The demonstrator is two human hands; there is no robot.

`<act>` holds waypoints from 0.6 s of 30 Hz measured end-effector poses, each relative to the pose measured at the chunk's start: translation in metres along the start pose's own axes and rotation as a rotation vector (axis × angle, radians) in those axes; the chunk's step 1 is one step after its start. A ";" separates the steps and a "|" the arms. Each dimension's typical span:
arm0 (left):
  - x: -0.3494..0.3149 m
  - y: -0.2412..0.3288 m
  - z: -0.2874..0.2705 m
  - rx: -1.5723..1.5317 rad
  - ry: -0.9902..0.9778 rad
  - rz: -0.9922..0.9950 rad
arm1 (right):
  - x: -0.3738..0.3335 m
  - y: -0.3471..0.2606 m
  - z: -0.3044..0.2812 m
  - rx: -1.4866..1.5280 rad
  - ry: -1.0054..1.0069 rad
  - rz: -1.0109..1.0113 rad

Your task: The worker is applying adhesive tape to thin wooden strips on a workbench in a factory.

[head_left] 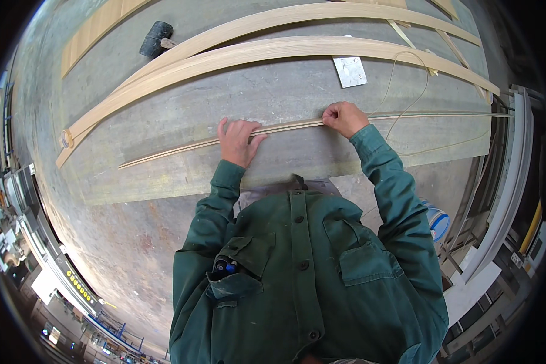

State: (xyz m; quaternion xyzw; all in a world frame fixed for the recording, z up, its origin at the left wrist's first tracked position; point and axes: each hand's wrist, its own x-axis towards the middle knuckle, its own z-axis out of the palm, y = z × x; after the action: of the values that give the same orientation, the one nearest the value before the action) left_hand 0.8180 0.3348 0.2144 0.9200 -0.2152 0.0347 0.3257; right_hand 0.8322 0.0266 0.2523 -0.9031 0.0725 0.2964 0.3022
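Note:
Long thin wooden strips [176,149] lie side by side across the table in front of me, slanting up to the right. My left hand [239,143] is curled over them near their middle, fingers on the far side and thumb on the near side. Farther right, my right hand [346,119] pinches the strips between thumb and curled fingers; the fingertips hide the exact grip. A thin pale cord [389,85] loops on the table beyond and to the right of that hand.
Behind the strips, two long curved wooden boards [224,59] arch across the grey table [164,115]. A black-headed mallet [156,39] and a pale metal plate [350,71] rest near them. A tape roll [66,139] is at the boards' left end. A blue-and-white bucket [438,222] stands below right.

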 end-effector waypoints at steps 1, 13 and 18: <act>0.000 0.001 0.000 0.002 0.001 0.000 | 0.000 0.000 0.000 0.000 0.000 -0.002; -0.004 -0.001 -0.002 0.063 0.045 0.011 | -0.001 0.000 0.001 0.004 0.006 -0.015; -0.009 -0.007 -0.009 0.109 0.056 -0.049 | 0.001 0.000 0.001 0.006 0.008 -0.006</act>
State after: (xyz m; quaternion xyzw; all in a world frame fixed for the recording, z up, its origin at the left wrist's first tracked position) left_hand 0.8137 0.3482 0.2160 0.9400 -0.1812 0.0640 0.2820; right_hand 0.8322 0.0270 0.2513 -0.9037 0.0717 0.2915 0.3054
